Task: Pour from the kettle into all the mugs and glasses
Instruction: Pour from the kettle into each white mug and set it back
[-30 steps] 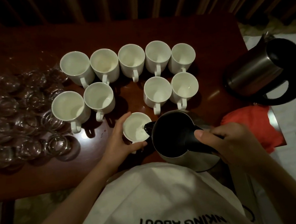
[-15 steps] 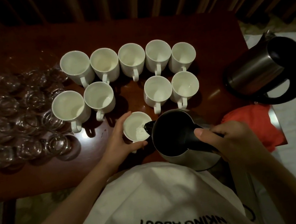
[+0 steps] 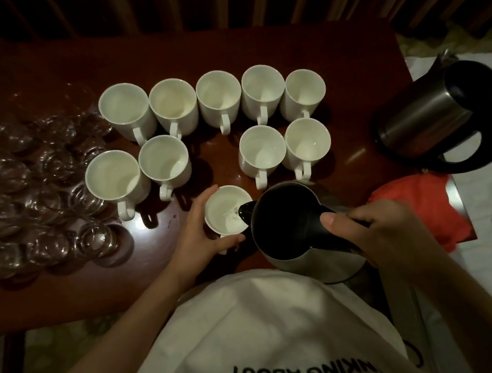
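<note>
1. Hardly anything has shifted since a second ago: the kettle (image 3: pixel 294 227) is still tipped toward the same mug (image 3: pixel 226 212), its spout over the rim, with both hands where they were.
2. From the head view, the right hand (image 3: pixel 382 231) grips the kettle's black handle, thumb laid along the top.
3. The left hand (image 3: pixel 196 236) curls round the near side of the mug, steadying it on the dark wooden worktop (image 3: pixel 251 44).
4. That mug stands at the near edge, just in front of a gap in the nearer row of white mugs.
5. Beyond it stand the other mugs (image 3: pixel 265 149), four in the nearer row and five in the farther, handles toward the person.
6. To the left sits a cluster of clear glasses (image 3: pixel 36 195), close together; whether they hold anything I cannot tell.
7. A second kettle (image 3: pixel 439 120) leans at the worktop's right end, well apart from the mugs.
8. An orange-red cloth (image 3: pixel 422 203) lies just beside the right hand.
</note>
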Demonstrator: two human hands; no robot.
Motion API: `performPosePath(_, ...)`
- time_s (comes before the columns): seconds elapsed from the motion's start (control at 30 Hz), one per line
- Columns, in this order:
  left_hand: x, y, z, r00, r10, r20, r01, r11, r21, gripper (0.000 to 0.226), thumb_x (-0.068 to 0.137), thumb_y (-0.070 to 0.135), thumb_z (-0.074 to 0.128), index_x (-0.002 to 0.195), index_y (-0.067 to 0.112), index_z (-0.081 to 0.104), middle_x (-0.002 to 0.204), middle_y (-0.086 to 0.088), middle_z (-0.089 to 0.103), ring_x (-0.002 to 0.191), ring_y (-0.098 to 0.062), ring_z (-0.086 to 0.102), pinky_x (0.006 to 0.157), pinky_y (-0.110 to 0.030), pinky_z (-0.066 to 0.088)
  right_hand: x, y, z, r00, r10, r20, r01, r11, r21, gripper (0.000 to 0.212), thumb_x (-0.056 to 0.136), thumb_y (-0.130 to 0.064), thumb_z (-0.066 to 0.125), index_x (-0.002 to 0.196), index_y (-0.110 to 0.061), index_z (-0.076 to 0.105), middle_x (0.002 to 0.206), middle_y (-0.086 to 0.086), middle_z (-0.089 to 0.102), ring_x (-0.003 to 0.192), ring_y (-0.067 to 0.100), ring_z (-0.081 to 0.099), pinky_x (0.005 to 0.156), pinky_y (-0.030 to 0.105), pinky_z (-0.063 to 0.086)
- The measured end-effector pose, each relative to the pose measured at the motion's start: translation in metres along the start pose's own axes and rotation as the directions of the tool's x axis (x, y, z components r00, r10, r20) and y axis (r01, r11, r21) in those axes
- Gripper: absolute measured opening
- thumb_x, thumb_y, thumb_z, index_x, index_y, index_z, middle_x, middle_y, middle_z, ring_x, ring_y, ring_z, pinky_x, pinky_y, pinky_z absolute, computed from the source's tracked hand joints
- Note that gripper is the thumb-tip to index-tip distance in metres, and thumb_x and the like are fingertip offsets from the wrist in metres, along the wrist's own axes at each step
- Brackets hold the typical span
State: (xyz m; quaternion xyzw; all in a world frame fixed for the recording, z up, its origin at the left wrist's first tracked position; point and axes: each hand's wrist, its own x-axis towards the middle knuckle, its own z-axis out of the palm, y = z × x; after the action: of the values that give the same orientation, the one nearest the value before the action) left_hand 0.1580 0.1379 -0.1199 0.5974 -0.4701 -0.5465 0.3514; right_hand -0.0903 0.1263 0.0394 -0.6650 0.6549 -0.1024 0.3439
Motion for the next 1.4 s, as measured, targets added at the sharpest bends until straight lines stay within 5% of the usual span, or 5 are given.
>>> performPosePath(0.47, 0.000, 0.002, 0.000, 1.000, 0.002, -0.006, -0.002, 1.000, 0.001, 0.094, 0.056, 0.035, 0.087, 0.136, 0.046, 0.039, 0.134, 0.027, 0.048, 0.129, -0.006, 0.045, 0.106, -0.051, 0.042, -0.002, 0.002, 0.001, 0.999, -0.043, -0.004, 0.043, 0.999, 0.004, 0.066, 0.069, -0.062, 0.050, 0.038, -0.005, 0.038, 0.034, -0.002, 0.031, 0.034, 0.028, 0.034, 0.040, 0.036, 0.026)
performPosePath(0.77, -0.001, 0.003, 0.001, 1.000, 0.007, -0.026, -0.007, 1.000, 0.005, 0.094, 0.055, 0.030, 0.088, 0.134, 0.047, 0.041, 0.134, 0.020, 0.049, 0.126, -0.013, 0.048, 0.100, -0.054, 0.046, -0.009, 0.015, 0.001, 0.999, -0.046, -0.015, 0.048, 0.996, 0.082, 0.064, 0.073, -0.062, 0.048, 0.040, -0.007, 0.040, 0.035, 0.001, 0.034, 0.033, 0.011, 0.031, 0.039, 0.035, 0.027)
performPosePath(1.0, 0.001, 0.006, 0.005, 0.990, 0.070, -0.119, -0.055, 0.990, 0.126, 0.092, 0.059, 0.013, 0.091, 0.137, 0.030, 0.046, 0.137, 0.008, 0.049, 0.120, -0.011, 0.049, 0.075, -0.009, 0.050, -0.027, 0.030, -0.001, 0.994, 0.094, -0.051, -0.079, 0.965, 0.251, 0.070, 0.065, -0.079, 0.050, 0.040, -0.013, 0.043, 0.035, 0.002, 0.033, 0.033, 0.009, 0.031, 0.039, 0.024, 0.023)
performPosePath(1.17, 0.008, 0.008, 0.005, 0.972, 0.055, -0.230, -0.017, 0.986, 0.166, 0.093, 0.056, 0.027, 0.092, 0.133, 0.042, 0.043, 0.136, 0.014, 0.051, 0.127, -0.010, 0.046, 0.105, -0.045, 0.043, -0.031, 0.036, -0.001, 0.985, 0.157, -0.065, -0.124, 0.925, 0.360, 0.067, 0.062, -0.081, 0.053, 0.036, -0.021, 0.042, 0.033, 0.003, 0.034, 0.030, 0.010, 0.031, 0.037, 0.019, 0.023)
performPosePath(1.4, 0.036, 0.025, 0.004, 0.951, 0.083, -0.299, 0.012, 0.953, 0.302, 0.093, 0.061, 0.034, 0.089, 0.139, 0.027, 0.039, 0.136, 0.006, 0.052, 0.124, -0.016, 0.049, 0.094, -0.035, 0.043, -0.036, 0.041, 0.001, 0.988, 0.143, -0.058, -0.115, 0.934, 0.339, 0.063, 0.070, -0.063, 0.049, 0.040, -0.008, 0.037, 0.036, 0.002, 0.035, 0.034, 0.013, 0.033, 0.041, 0.027, 0.025)
